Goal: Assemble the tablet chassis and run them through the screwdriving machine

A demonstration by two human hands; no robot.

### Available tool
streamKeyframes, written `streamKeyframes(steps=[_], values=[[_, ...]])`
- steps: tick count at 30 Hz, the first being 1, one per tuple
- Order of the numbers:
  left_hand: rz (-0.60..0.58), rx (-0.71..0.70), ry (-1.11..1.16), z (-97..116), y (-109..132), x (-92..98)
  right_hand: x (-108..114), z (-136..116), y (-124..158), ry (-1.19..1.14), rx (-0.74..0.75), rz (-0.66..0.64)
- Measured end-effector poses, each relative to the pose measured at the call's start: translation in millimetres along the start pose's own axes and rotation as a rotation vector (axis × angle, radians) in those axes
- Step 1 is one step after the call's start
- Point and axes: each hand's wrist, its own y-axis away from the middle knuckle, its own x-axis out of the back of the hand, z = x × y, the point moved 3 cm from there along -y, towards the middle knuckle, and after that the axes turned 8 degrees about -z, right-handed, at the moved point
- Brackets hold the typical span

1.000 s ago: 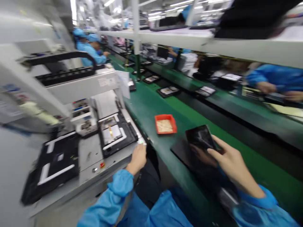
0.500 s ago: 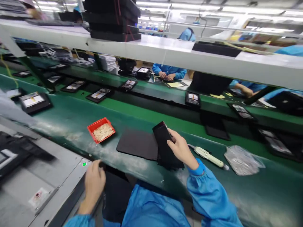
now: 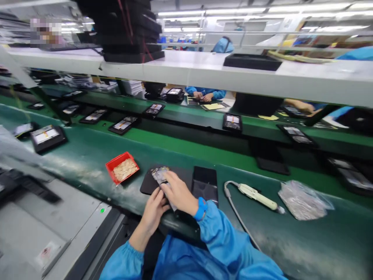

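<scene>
Both my hands meet at the near edge of the green bench over a black mat (image 3: 147, 184). My right hand (image 3: 180, 192) lies curled on top of a flat device (image 3: 160, 175) whose shiny, patterned face shows at its far end. My left hand (image 3: 154, 208) grips the same device from below, fingers closed. Just right of my hands a black tray holding a dark panel (image 3: 205, 184) lies flat on the bench. A red tray (image 3: 121, 168) of small pale parts sits to the left of the mat.
A pale electric screwdriver (image 3: 256, 194) with its cable lies to the right, then a crumpled clear plastic bag (image 3: 303, 200). Black trays with devices ride the green conveyor (image 3: 186, 146) behind. A grey machine top (image 3: 43, 225) stands at left. Workers in blue sit opposite under a white shelf (image 3: 204, 74).
My right hand set the dark panel down flat on the bench and moved left. My left hand left the machine edge and joined it on a device over the mat.
</scene>
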Motion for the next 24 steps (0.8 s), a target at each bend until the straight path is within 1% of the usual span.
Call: streamKeyframes(steps=[2, 3, 5, 7, 9, 10, 11, 12, 13, 14, 15, 16, 17, 20, 22, 24], values=[[0.143, -0.007, -0.035, -7, 1, 21.8, 7, 15, 1, -0.018, 0.074, -0.007], [0.19, -0.01, -0.047, -11, 1, 31.1, 16, 27, 4, -0.018, 0.067, 0.019], [0.226, -0.013, -0.051, -20, 1, 43.7, 34, 54, 16, -0.06, -0.045, 0.093], [0.216, -0.019, -0.036, -25, 1, 44.5, 44, 75, 30, -0.153, -0.181, 0.116], [0.186, -0.018, -0.03, -24, -1, 30.8, 41, 87, 42, -0.333, -0.251, 0.062], [0.152, -0.013, -0.034, -22, -3, 18.9, 38, 90, 48, -0.432, -0.258, 0.049], [0.108, -0.006, -0.044, -20, -6, 5.1, 38, 93, 54, -0.524, -0.257, 0.07], [0.053, 0.001, -0.059, -18, -9, -9.2, 42, 98, 60, -0.599, -0.267, 0.139], [-0.003, -0.004, -0.083, -15, -13, -22.0, 53, 106, 68, -0.633, -0.288, 0.25], [-0.046, -0.027, -0.122, -12, -17, -31.2, 71, 116, 78, -0.621, -0.318, 0.38], [-0.067, -0.062, -0.181, -10, -20, -35.5, 95, 128, 90, -0.582, -0.357, 0.512], [-0.066, -0.099, -0.259, -9, -23, -34.7, 124, 142, 104, -0.526, -0.396, 0.621], [-0.05, -0.13, -0.349, -8, -24, -29.2, 155, 157, 119, -0.484, -0.424, 0.695], [0.006, -0.154, -0.602, -12, -26, 0.1, 257, 202, 166, -0.307, -0.511, 0.934], [0.045, -0.159, -0.696, -16, -25, 14.0, 314, 224, 191, -0.175, -0.561, 1.037], [0.082, -0.176, -0.767, -20, -20, 13.9, 356, 237, 204, -0.048, -0.581, 1.067]])
